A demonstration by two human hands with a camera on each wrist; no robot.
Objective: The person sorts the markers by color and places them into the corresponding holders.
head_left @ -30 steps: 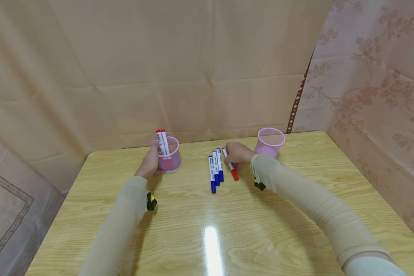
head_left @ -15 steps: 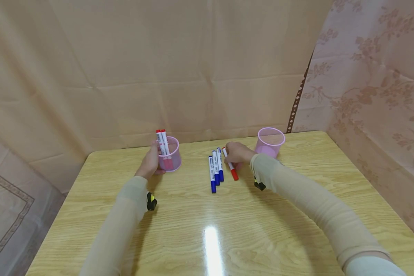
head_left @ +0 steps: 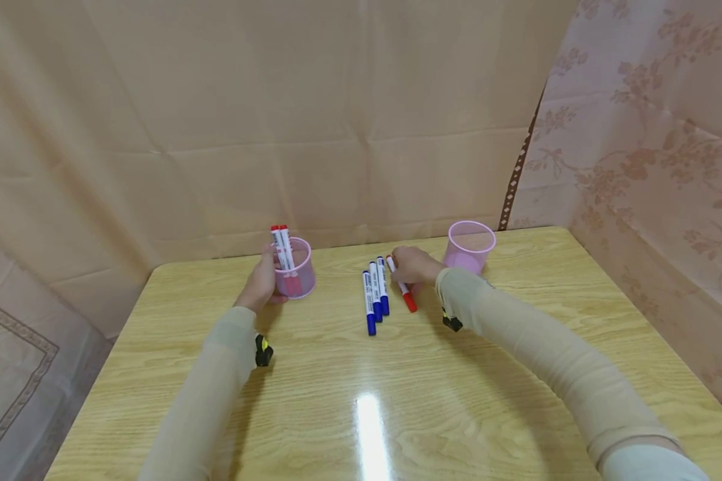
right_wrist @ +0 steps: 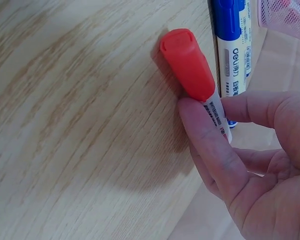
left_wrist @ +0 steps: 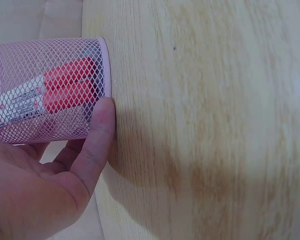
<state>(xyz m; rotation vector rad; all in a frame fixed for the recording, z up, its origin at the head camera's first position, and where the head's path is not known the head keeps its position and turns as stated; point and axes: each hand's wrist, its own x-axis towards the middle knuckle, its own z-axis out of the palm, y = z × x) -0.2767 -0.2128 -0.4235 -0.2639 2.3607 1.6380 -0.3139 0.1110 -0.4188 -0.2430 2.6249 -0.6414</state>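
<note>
My left hand [head_left: 259, 284] holds a pink mesh pen cup [head_left: 304, 275] by its left side. In the left wrist view the thumb lies against the cup's base rim and the other fingers are partly hidden behind the mesh. Two red-and-white markers [head_left: 283, 248] lean upright inside, red caps [left_wrist: 67, 85] down. My right hand [head_left: 418, 266] pinches a red whiteboard marker [right_wrist: 190, 65] between thumb and fingers around its white barrel. That marker lies at a slant by the tabletop, its red cap toward me. Just left of it lie several blue whiteboard markers [head_left: 369, 294] side by side.
A second pink mesh cup [head_left: 469, 250] stands beyond the right hand near the table's back edge. The wooden table [head_left: 313, 401] meets a hanging beige cloth [head_left: 337, 133] behind. A floral cloth [head_left: 656, 167] hangs at the right.
The cap end of the red marker has shifted very slightly away from me and to the right. Both hands keep their places, and the left hand still holds the cup.
</note>
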